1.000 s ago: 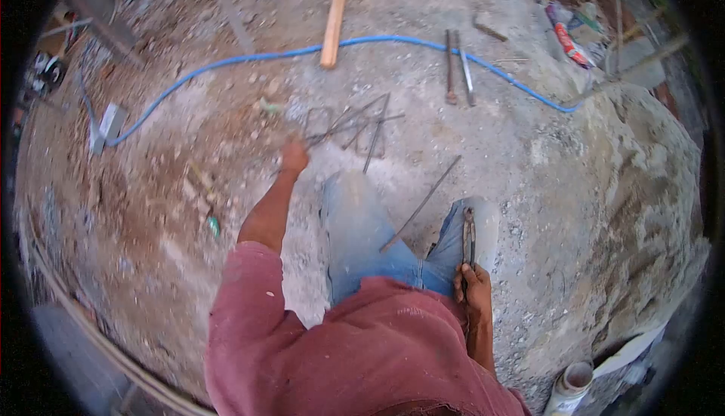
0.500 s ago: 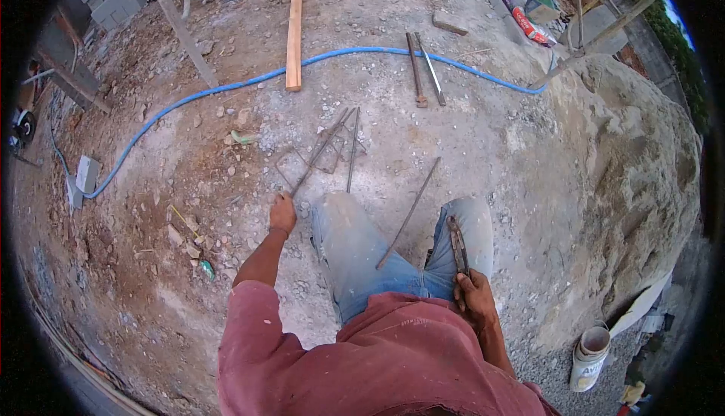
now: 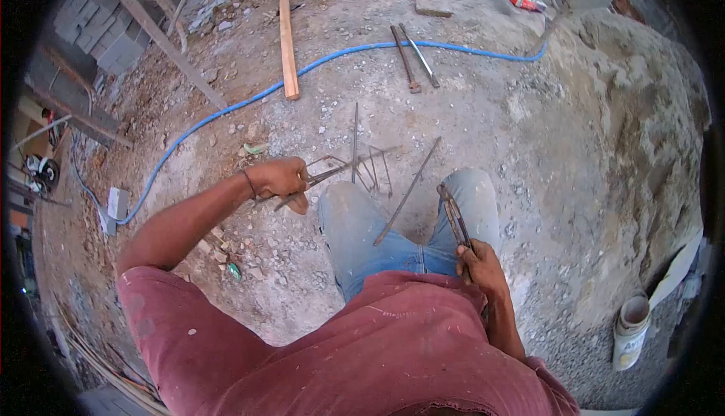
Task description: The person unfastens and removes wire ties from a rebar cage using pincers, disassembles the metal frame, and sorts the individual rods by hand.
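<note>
My left hand (image 3: 281, 180) is closed round a bundle of thin metal rods with bent wire frames (image 3: 371, 168), held up left of my knees. My right hand (image 3: 480, 265) grips the handles of long metal pincers (image 3: 455, 217), whose head points forward over my right thigh. Between my legs a loose rod (image 3: 408, 191) slants from my lap out past my knees. Another straight rod (image 3: 355, 140) lies on the ground ahead of my left knee.
A blue hose (image 3: 332, 55) curves across the ground beyond a wooden plank (image 3: 288, 46). Two metal bars (image 3: 414, 57) lie ahead. A sand mound (image 3: 627, 144) rises at right above a white bucket (image 3: 631, 333). Slanting poles (image 3: 162, 35) and grey blocks (image 3: 113, 42) stand at upper left.
My left hand has lifted the rods and wire frames off the ground and drawn them back toward me, its elbow swinging out left. My right hand keeps its hold on the pincers.
</note>
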Available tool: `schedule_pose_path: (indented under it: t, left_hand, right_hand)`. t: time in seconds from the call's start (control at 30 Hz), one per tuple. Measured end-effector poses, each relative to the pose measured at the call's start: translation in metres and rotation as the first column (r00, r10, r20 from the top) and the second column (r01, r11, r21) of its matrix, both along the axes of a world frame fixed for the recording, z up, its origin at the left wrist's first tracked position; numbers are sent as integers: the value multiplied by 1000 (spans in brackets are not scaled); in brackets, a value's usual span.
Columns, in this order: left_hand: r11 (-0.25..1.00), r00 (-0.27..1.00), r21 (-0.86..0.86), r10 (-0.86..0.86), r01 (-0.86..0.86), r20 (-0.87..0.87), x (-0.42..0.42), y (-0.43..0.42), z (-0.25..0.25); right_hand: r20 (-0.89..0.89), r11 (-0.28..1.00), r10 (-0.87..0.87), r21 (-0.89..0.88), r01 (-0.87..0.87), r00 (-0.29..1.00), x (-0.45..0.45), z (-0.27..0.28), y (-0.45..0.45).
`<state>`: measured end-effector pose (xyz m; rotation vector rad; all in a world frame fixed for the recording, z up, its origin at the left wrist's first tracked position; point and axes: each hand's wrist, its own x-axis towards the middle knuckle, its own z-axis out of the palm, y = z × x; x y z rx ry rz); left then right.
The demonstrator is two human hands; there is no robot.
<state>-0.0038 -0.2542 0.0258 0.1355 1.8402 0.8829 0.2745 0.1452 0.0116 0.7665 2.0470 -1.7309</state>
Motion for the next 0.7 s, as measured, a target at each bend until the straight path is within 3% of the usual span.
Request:
schedule_pose_path:
  t: [0.03,0.07,0.1,0.13,0.17,0.2,0.23,0.27,0.33,0.37,0.43,0.57,0.63,0.7]
  left_hand:
    - [1000,1000,-17,-17,17,4,-1,9,16]
    - [952,960,-145,-277,269,-34,-2,22,29]
    - [827,853,-274,-520,491,-40,-4,35,37]
    - [566,581,-370,-810,737,-82,-8,48,35]
    - [550,569,-378,-819,745,-71,-9,56,32]
    - [298,258,-455,-955,839,-149,-9,64,30]
    - [31,-89,-543,-977,839,-193,-6,76,37]
    - [10,-107,-545,-978,839,-181,-1,82,45]
    - [373,-49,-751,-880,545,-472,15,89,71]
    - [362,-55,-755,-884,547,-463,17,96,92]
    - [287,-294,-851,-849,440,-439,22,112,135]
    - [231,-377,-921,-860,315,-344,36,139,197]
    - [298,-401,-947,-858,120,-321,49,154,227]
    - [322,-410,-943,-851,85,-328,52,163,245]
  right_hand:
    - [-6,1000,9,20,-9,1000,0,1,0]
    - [-12,999,18,40,-17,1000,2,3,0]
    - [-12,1000,1,25,-1,1000,3,4,1]
    - [-10,1000,5,13,-5,1000,5,6,3]
    - [-9,1000,10,1,-10,1000,8,5,5]
    - [-8,1000,-5,-13,5,1000,13,3,8]
    - [-12,1000,-17,-14,17,1000,19,-1,13]
    - [-17,999,-29,-14,29,999,24,-4,17]
    - [-11,996,-72,-44,72,997,35,-5,26]
    - [-5,993,-95,-64,95,995,39,-5,29]
    - [2,991,-98,-89,98,995,41,2,35]
    - [-50,994,-63,-96,58,997,34,17,39]
    - [-83,992,-34,-120,24,996,24,17,39]
    - [-117,990,-4,-139,-12,993,14,9,34]
